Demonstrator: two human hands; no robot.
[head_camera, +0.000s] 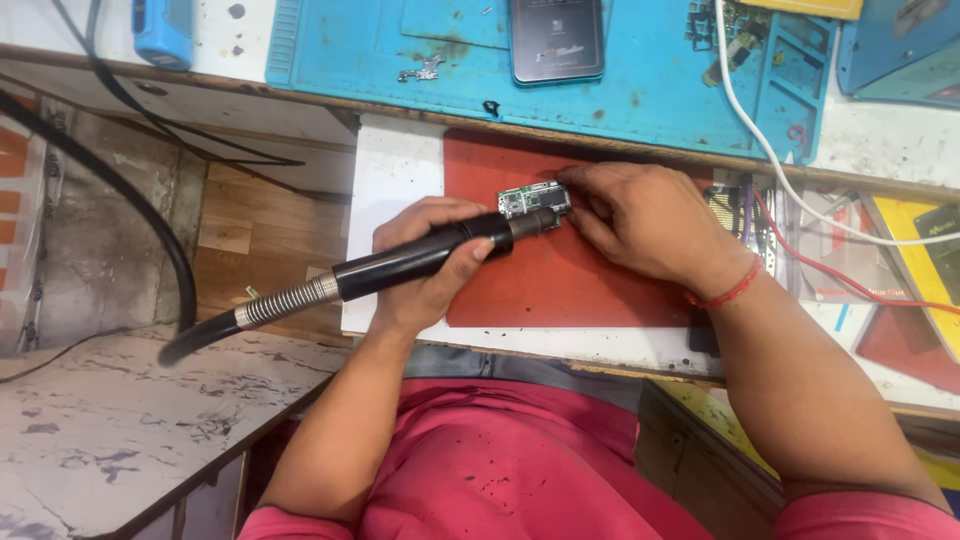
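A: While the left hand grips the hot-air wand, where is its nozzle?
B: At the circuit board, pinched by the right hand on the red mat. Board not yet released.

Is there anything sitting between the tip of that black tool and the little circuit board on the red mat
Nothing visible does. The left hand holds the black tool with its tip right at the edge of the small circuit board, which the right hand steadies on the red mat. No other thing lies between them.
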